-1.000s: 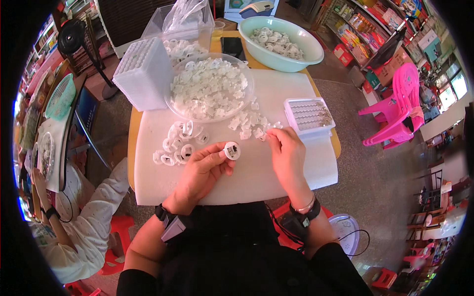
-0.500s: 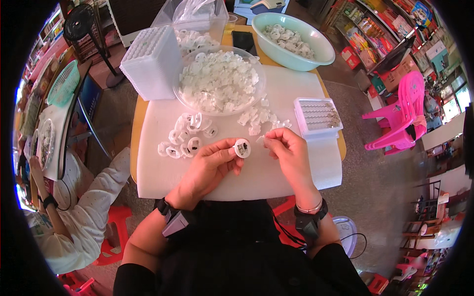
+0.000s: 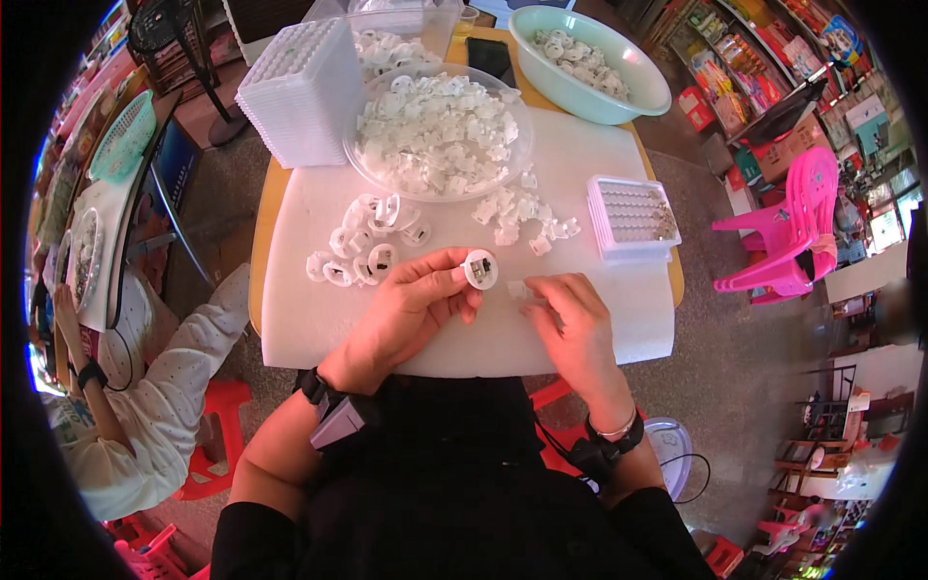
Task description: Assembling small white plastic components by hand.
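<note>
My left hand [image 3: 406, 307] holds a small round white plastic part [image 3: 480, 269] with a dark centre, pinched between thumb and fingers above the white table cover [image 3: 309, 319]. My right hand [image 3: 570, 324] rests on the cover just right of it, fingers curled around a small white piece [image 3: 518, 289]. A cluster of finished round parts [image 3: 364, 249] lies left of my left hand. Loose white pieces [image 3: 522, 220] are scattered beyond my right hand. A clear bowl [image 3: 440, 130] full of white pieces stands further back.
A white gridded tray [image 3: 633, 215] sits at the right. A stack of white trays [image 3: 304, 92] stands at the back left, a pale green basin [image 3: 590, 63] with parts at the back right. Another person [image 3: 126, 387] sits at my left. Pink plastic chairs [image 3: 788, 242] stand to the right.
My left hand has kept hold of the round part and raised it slightly. My right hand has come down from the loose pieces toward me with a small piece.
</note>
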A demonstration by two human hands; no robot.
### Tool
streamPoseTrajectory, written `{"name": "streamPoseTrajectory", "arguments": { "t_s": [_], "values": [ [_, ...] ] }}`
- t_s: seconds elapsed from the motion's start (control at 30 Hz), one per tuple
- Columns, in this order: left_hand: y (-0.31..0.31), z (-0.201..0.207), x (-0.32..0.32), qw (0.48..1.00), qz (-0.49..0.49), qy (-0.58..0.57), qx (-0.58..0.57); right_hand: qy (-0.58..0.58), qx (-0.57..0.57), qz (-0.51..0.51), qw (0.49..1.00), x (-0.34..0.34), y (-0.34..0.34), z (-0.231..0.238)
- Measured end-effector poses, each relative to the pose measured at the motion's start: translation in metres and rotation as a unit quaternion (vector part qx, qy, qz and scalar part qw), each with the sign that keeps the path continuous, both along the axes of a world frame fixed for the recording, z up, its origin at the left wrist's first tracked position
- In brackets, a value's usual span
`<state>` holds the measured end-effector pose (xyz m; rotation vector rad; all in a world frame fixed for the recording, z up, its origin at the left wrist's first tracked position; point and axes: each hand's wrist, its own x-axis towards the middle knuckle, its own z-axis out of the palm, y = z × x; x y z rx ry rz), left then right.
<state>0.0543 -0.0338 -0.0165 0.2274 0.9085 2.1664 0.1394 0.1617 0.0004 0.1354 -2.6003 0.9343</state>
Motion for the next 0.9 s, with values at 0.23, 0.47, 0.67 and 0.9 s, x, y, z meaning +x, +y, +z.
{"name": "streamPoseTrajectory", "arguments": {
  "t_s": [0.23, 0.47, 0.67, 0.9],
  "values": [
    [0.0, 0.002, 0.0, 1.0, -0.006, -0.002, 0.01, 0.046, 0.097, 0.041, 0.993, -0.015, 0.005, -0.011],
    [-0.002, 0.004, 0.0, 1.0, -0.014, 0.0, -0.008, 0.042, -0.153, -0.009, 0.987, -0.008, -0.016, 0.018],
    [0.0, 0.0, 0.001, 0.998, -0.031, 0.048, -0.011, 0.09, -0.081, 0.056, 0.991, -0.012, -0.027, 0.026],
    [0.0, -0.002, 0.001, 0.997, -0.033, 0.067, -0.018, 0.106, -0.054, 0.058, 0.991, -0.012, -0.029, 0.024]
  ]
}}
